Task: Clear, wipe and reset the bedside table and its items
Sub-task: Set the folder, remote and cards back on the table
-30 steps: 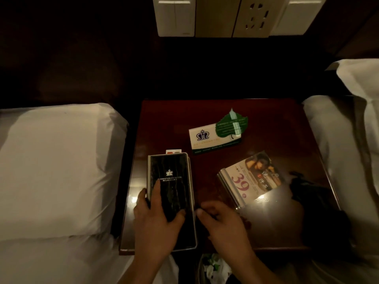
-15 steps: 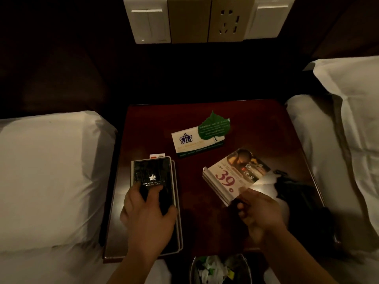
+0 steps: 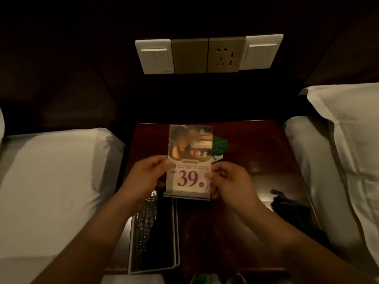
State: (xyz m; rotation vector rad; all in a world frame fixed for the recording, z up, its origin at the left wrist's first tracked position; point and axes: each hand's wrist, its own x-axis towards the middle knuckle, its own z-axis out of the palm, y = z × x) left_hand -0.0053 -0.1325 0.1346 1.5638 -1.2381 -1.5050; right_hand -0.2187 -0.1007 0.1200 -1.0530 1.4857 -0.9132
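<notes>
Head view. Gripping the sign stand [image 3: 189,160] with both hands, upright, printed face toward camera, over the middle of the table [image 3: 256,144] and apparently lifted off it. Left hand [image 3: 146,177] at 9 o'clock of the stand, right hand [image 3: 231,181] at 3 o'clock. Fingers [image 3: 211,175] of each hand pinching a side edge, thumbs in front, the rest behind.

Black folder [image 3: 153,232] flat at 7 o'clock of the table, its top edge under the stand's base. Green leaf card [image 3: 220,144] peeking out at 1 o'clock of the stand. Dark cloth [image 3: 291,208] at 4 o'clock. Switch panel [image 3: 207,55] on the wall at 12 o'clock. Beds at 9 and 3 o'clock.

Step judged: clearing the stand off for wiping.
- Keep the pinch on the edges only, to avoid smudging the clear face.
- Hold the base level so the insert stays in.
- Carry it wide of the leaf card.
- Park it on a bed or at the far edge, upright.

Writing: large "39" in purple-red low on the stand, with a small mark after it. Chinese characters at upper right, too blurred to read. Crest and small lettering on the folder, unreadable.
</notes>
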